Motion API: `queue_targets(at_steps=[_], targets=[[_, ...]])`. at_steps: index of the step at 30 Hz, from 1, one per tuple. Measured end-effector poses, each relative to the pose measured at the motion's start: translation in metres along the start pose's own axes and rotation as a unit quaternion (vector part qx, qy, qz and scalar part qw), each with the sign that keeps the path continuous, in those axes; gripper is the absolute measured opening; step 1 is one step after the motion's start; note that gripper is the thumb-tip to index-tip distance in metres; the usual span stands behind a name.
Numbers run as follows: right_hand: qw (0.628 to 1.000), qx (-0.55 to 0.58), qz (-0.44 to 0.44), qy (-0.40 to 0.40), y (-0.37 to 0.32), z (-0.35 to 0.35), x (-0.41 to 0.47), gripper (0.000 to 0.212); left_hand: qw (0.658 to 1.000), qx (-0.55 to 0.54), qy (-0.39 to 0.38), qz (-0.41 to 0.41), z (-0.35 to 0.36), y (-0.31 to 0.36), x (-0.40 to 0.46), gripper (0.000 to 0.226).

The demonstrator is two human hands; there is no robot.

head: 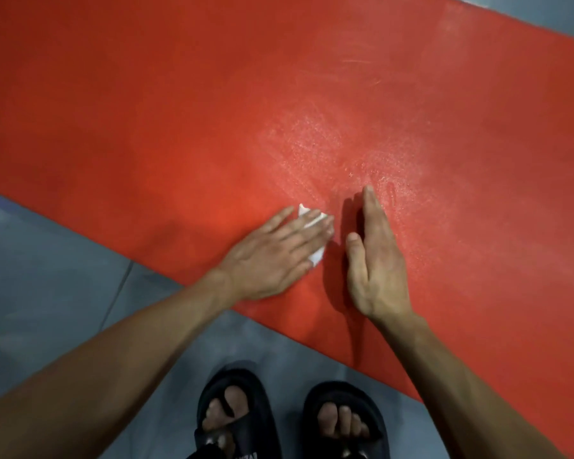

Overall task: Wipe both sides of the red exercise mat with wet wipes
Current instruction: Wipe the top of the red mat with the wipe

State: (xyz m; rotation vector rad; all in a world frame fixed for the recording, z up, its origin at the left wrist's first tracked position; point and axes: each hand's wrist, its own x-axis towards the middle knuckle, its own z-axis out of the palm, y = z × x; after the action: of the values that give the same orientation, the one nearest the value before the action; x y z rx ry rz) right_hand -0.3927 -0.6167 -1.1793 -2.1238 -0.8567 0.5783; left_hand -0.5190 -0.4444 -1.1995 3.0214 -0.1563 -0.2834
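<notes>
The red exercise mat (212,111) lies flat on the floor and fills most of the view, running diagonally. My left hand (272,253) lies flat on it near its front edge, fingers straight, pressing a white wet wipe (307,217) onto the mat; only the wipe's corners show past my fingers. My right hand (375,260) stands just to the right of the wipe, fingers straight, its edge resting on the mat. A pale damp sheen covers the mat beyond my right hand.
Grey tiled floor (47,276) shows below and left of the mat and at the top right corner. My feet in black slides (232,415) stand on the floor right at the mat's front edge.
</notes>
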Motion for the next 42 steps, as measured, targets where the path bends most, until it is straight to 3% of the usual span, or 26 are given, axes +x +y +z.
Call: queue_targets(at_steps=[2,5,7,10,12,14,17,19,22,25,27,29,31,35,37,39,42], targets=[[1.0,-0.006,0.008,0.002,0.003,-0.006,-0.005,0.06,0.994,0.007,0.018,-0.107,0.001,-0.032,-0.011,0.062],[1.0,-0.009,0.01,0.002,0.007,-0.016,-0.009,0.06,0.954,-0.032,0.056,-0.291,-0.002,-0.061,-0.023,0.062],[1.0,-0.006,0.012,0.005,0.007,-0.019,-0.011,0.06,0.964,-0.035,0.052,-0.259,-0.002,-0.033,-0.015,0.062],[1.0,-0.002,0.016,0.013,0.004,-0.018,-0.012,0.059,0.999,-0.017,-0.01,-0.031,0.004,0.021,-0.02,0.061],[1.0,-0.002,0.017,0.01,0.002,-0.016,-0.012,0.059,1.0,0.009,-0.024,0.013,0.002,0.012,-0.03,0.061],[1.0,-0.009,0.024,0.004,0.003,-0.016,-0.014,0.059,0.996,0.018,-0.003,-0.082,0.004,-0.018,-0.037,0.06],[1.0,-0.011,0.027,-0.005,0.004,-0.019,-0.016,0.059,0.952,-0.043,0.031,-0.303,-0.001,-0.047,-0.046,0.062],[0.999,-0.02,0.027,-0.01,0.002,-0.019,-0.016,0.059,0.957,-0.034,0.044,-0.284,0.006,-0.02,-0.044,0.061],[0.999,-0.023,0.024,-0.008,-0.003,-0.017,-0.012,0.059,0.993,-0.024,0.004,-0.114,0.019,0.044,-0.058,0.062],[1.0,-0.021,0.021,-0.011,-0.007,-0.014,-0.011,0.059,0.998,0.0,-0.014,-0.065,0.022,0.036,-0.076,0.064],[1.0,-0.016,0.022,-0.017,-0.005,-0.014,-0.014,0.058,0.991,0.021,-0.004,-0.135,0.022,0.003,-0.082,0.065],[0.999,-0.013,0.025,-0.02,-0.002,-0.017,-0.016,0.059,0.965,-0.015,0.013,-0.261,0.017,-0.019,-0.085,0.064],[0.999,-0.018,0.03,-0.023,0.0,-0.02,-0.017,0.059,0.954,-0.035,0.024,-0.295,0.016,-0.002,-0.082,0.065],[0.999,-0.023,0.033,-0.029,-0.007,-0.015,-0.016,0.059,0.996,-0.034,-0.019,-0.083,0.032,0.07,-0.098,0.062],[0.999,-0.018,0.03,-0.036,-0.012,-0.011,-0.016,0.059,0.998,-0.014,-0.022,-0.05,0.034,0.057,-0.104,0.06],[0.999,-0.016,0.027,-0.045,-0.014,-0.009,-0.017,0.059,0.99,-0.006,-0.013,-0.138,0.031,0.025,-0.103,0.061],[0.998,-0.015,0.024,-0.05,-0.016,-0.011,-0.019,0.059,0.941,-0.066,0.02,-0.333,0.022,-0.002,-0.101,0.062]])
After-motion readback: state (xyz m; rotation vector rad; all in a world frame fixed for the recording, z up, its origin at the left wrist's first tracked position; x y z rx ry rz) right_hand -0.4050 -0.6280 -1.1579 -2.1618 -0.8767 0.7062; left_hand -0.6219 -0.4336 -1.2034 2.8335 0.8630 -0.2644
